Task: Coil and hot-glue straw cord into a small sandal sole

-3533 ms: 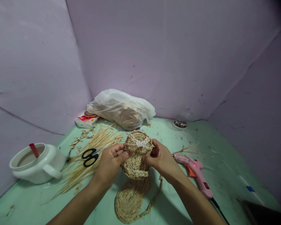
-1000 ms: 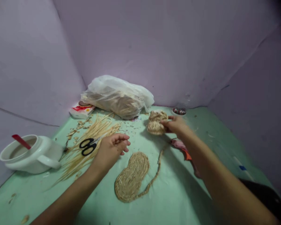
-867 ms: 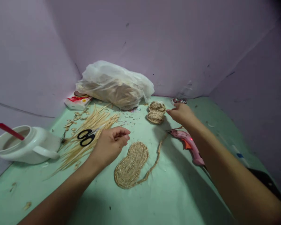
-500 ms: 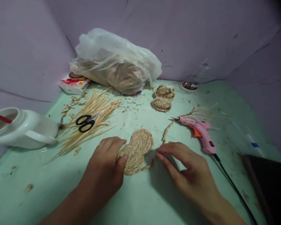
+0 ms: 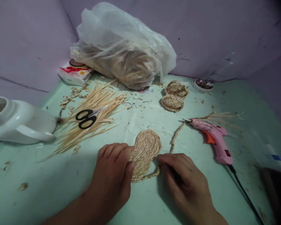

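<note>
A figure-eight mat of coiled braided straw (image 5: 148, 145) lies flat on the pale green table. My left hand (image 5: 115, 168) grips its left edge, thumb on top and fingers along the side. The loose braided cord (image 5: 175, 137) leaves the mat's lower edge and passes into my right hand (image 5: 186, 176), which pinches it just right of the mat. Beyond that hand the cord runs up to the nozzle of a pink glue gun (image 5: 210, 137) and frays into loose strands. The gun lies on its side.
Black-handled scissors (image 5: 87, 118) rest on loose straw strips (image 5: 100, 103) at left, beside a tipped white jug (image 5: 30, 122). Behind are a plastic bag (image 5: 128, 47), a small box (image 5: 76, 75), more coiled straw pieces (image 5: 173, 103) and a lidded container (image 5: 203, 83). A black cable (image 5: 245, 193) trails right.
The view has shifted, so most things sit farther right or lower. My right hand, still pinching the cord, has come closer to the mat's edge. The left hand keeps its hold.
</note>
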Demonstrator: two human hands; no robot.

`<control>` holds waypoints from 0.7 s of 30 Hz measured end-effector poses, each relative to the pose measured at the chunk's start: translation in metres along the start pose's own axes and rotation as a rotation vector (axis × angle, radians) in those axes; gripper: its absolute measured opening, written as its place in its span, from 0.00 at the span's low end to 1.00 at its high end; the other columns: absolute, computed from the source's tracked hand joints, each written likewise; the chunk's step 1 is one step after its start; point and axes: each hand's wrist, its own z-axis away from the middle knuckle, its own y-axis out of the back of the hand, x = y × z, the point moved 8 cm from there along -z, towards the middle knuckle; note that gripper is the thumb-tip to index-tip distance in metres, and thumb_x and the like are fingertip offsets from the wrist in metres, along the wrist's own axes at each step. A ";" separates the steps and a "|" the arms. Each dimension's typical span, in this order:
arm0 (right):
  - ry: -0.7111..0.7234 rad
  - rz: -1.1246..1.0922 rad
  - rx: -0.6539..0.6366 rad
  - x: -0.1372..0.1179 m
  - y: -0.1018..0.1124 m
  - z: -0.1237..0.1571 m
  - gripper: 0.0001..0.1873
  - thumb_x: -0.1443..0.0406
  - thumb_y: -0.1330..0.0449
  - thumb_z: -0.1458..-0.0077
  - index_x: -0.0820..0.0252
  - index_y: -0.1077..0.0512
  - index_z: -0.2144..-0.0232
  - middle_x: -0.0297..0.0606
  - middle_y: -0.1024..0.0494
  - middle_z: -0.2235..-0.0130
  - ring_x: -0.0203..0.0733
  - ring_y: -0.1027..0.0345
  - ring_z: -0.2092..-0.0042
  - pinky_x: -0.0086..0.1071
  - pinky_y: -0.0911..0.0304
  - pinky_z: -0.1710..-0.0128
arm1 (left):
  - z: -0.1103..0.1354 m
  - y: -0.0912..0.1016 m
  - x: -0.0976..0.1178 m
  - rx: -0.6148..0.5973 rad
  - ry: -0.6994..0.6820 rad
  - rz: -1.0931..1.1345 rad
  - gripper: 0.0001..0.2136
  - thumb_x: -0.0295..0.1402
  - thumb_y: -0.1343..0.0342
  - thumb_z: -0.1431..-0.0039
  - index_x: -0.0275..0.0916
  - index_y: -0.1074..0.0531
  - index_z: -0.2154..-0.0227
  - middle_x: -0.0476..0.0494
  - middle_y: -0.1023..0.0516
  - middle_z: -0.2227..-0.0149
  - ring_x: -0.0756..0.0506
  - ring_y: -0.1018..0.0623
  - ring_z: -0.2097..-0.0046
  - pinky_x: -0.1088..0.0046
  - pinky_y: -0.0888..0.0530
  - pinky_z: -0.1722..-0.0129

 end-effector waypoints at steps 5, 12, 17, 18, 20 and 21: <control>0.024 0.021 -0.062 -0.005 -0.007 0.001 0.17 0.78 0.51 0.47 0.58 0.33 0.58 0.37 0.22 0.62 0.41 0.34 0.61 0.40 0.38 0.63 | -0.002 0.001 -0.004 -0.040 0.059 0.086 0.15 0.24 0.57 0.39 0.40 0.38 0.50 0.42 0.27 0.55 0.42 0.30 0.53 0.58 0.35 0.53; 0.041 -0.006 -0.047 -0.009 -0.006 0.005 0.18 0.78 0.51 0.48 0.59 0.33 0.57 0.39 0.22 0.61 0.41 0.33 0.60 0.40 0.36 0.61 | -0.005 0.002 -0.021 -0.019 0.396 0.383 0.10 0.31 0.50 0.43 0.40 0.31 0.58 0.43 0.26 0.61 0.44 0.26 0.58 0.65 0.29 0.59; 0.035 -0.063 -0.035 -0.010 -0.005 0.004 0.18 0.78 0.51 0.49 0.58 0.34 0.58 0.39 0.22 0.60 0.41 0.32 0.60 0.39 0.35 0.61 | 0.003 -0.015 -0.039 -0.002 0.879 0.902 0.21 0.37 0.39 0.55 0.38 0.32 0.56 0.47 0.26 0.65 0.47 0.24 0.66 0.72 0.28 0.67; 0.030 -0.066 -0.031 -0.009 -0.005 0.004 0.18 0.78 0.51 0.49 0.58 0.33 0.58 0.38 0.22 0.61 0.41 0.31 0.60 0.39 0.34 0.62 | 0.004 -0.018 -0.040 0.003 0.948 0.983 0.24 0.37 0.38 0.57 0.37 0.33 0.54 0.46 0.25 0.65 0.47 0.24 0.66 0.71 0.28 0.66; 0.020 -0.069 -0.025 -0.009 -0.005 0.003 0.18 0.78 0.51 0.49 0.57 0.33 0.58 0.38 0.21 0.62 0.41 0.31 0.61 0.39 0.34 0.62 | 0.004 -0.024 -0.037 -0.040 1.040 1.108 0.29 0.37 0.36 0.58 0.35 0.35 0.50 0.45 0.23 0.66 0.46 0.23 0.66 0.70 0.28 0.65; 0.016 -0.074 -0.020 -0.010 -0.005 0.003 0.19 0.78 0.51 0.49 0.57 0.33 0.58 0.37 0.21 0.62 0.41 0.31 0.61 0.39 0.34 0.63 | 0.004 -0.027 -0.033 -0.084 1.054 1.165 0.30 0.37 0.36 0.58 0.34 0.35 0.49 0.44 0.22 0.66 0.45 0.22 0.66 0.69 0.28 0.65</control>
